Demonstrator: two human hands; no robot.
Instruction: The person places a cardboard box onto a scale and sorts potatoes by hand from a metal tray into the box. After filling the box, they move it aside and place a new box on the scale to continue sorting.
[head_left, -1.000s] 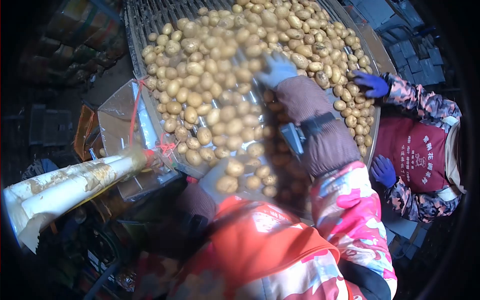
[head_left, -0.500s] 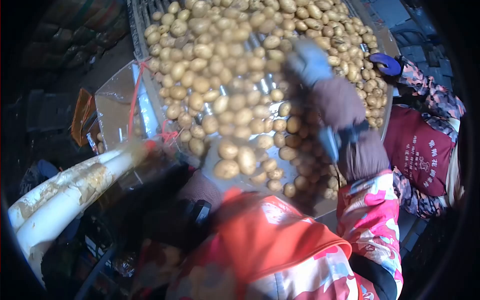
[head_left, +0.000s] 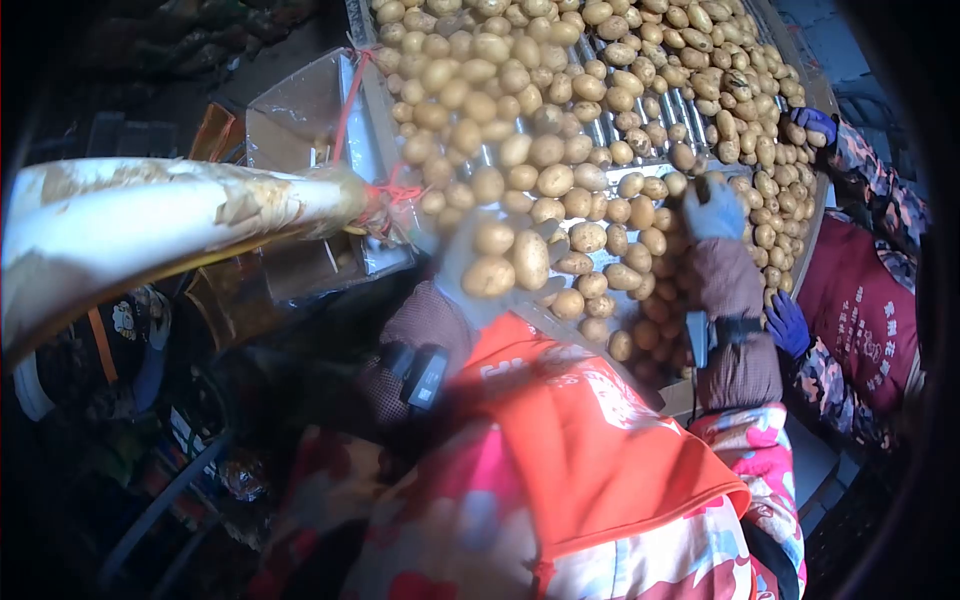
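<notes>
**3 potatoes (head_left: pixel 531 258) cradled in our left hand (head_left: pixel 458 268)**

In the head view, we find the 3 potatoes bunched over the left palm, its gloved fingers seemingly curled loosely round them; we take it the palm is cupped so that none rolls off. The rightmost lies nearest those fingertips, its long axis running roughly away from us; the lowest lies more crosswise, and the uppermost looks too round to give a clear direction.

Right of the left fingers, loose potatoes (head_left: pixel 588 237) lie spread out; farther beyond, more rest on metal rollers (head_left: pixel 685 115), whose gaps probably keep them from wandering. Our gloved right hand (head_left: pixel 716 212) is among them, with potatoes just ahead of its fingers; we cannot tell whether these are closed on any. To the right of those fingers, clearly apart, are a co-worker's 2 purple-gloved hands (head_left: pixel 788 325).
</notes>
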